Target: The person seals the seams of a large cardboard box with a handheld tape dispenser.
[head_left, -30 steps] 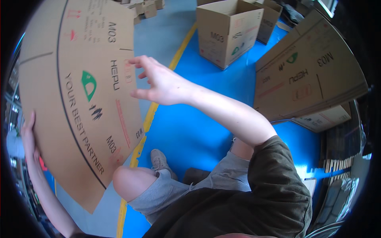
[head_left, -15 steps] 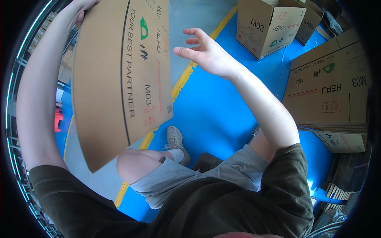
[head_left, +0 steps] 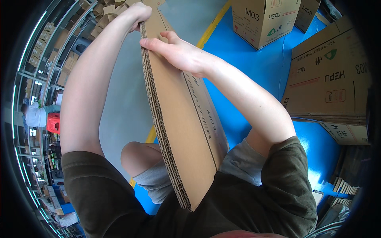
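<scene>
A flattened brown cardboard box [head_left: 178, 115] stands on edge in front of me, tilted, its long layered corrugated edge facing up and left. Its near end reaches my lap. My left hand [head_left: 139, 15] is closed around the far upper end. On the upper part lies my right hand [head_left: 178, 53], its thumb over the layered edge and its fingers bent against the printed face. Part of those fingers is hidden.
An open-topped carton [head_left: 264, 23] stands on the blue floor [head_left: 254, 75] at the far right. Several flattened cartons [head_left: 329, 75] are stacked at the right. A yellow line [head_left: 210, 27] borders grey floor. Shelves, a red stool [head_left: 53, 123] and a person [head_left: 35, 115] are at the left.
The flattened box has swung right and turned edge-on, its near end now at my lap. My left hand moved right with it. My right hand, apart from it before, now touches it.
</scene>
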A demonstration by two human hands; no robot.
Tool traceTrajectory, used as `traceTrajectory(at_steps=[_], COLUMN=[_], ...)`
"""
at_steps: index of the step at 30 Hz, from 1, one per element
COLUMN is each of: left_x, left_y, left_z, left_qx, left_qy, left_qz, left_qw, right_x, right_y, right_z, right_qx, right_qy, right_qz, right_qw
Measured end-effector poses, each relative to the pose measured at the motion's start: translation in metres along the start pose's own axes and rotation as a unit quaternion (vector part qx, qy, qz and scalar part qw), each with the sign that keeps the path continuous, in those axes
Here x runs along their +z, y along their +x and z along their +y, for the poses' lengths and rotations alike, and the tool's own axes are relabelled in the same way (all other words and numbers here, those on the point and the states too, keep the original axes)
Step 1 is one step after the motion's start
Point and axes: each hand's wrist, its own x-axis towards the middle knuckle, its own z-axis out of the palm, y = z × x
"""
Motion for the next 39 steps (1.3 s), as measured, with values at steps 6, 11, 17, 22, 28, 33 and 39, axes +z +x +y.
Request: traceTrajectory(at_steps=[6, 11, 17, 22, 28, 33, 39], left_x=[0.018, 0.014, 0.015, 0.0, -0.04, -0.109, -0.125], left_y=[-0.015, -0.03, -0.02, -0.014, -0.008, -0.061, -0.095], left_z=[-0.018, -0.042, -0.063, -0.068, -0.128, -0.184, -0.235], left_qx=[-0.008, -0.013, -0.013, -0.007, 0.033, 0.074, 0.075], left_qy=[-0.145, -0.252, -0.298, -0.229, -0.242, -0.256, -0.251], left_qz=[-0.11, -0.207, -0.164, -0.1, -0.086, -0.127, -0.119], left_qw=[0.983, 0.945, 0.94, 0.968, 0.966, 0.956, 0.958], right_x=[-0.009, -0.021, -0.027, -0.051, -0.118, -0.152, -0.223], right_y=[0.001, -0.006, -0.005, -0.018, -0.028, -0.068, -0.049], right_z=[0.009, 0.004, 0.01, -0.004, -0.012, -0.043, 0.0], right_qx=[0.019, 0.019, -0.078, -0.245, -0.194, -0.153, -0.109], right_qy=[0.038, 0.074, -0.007, -0.17, 0.019, -0.137, -0.336], right_qz=[-0.033, -0.014, 0.167, 0.258, 0.245, 0.372, 0.281], right_qw=[0.999, 0.997, 0.983, 0.919, 0.95, 0.905, 0.892])
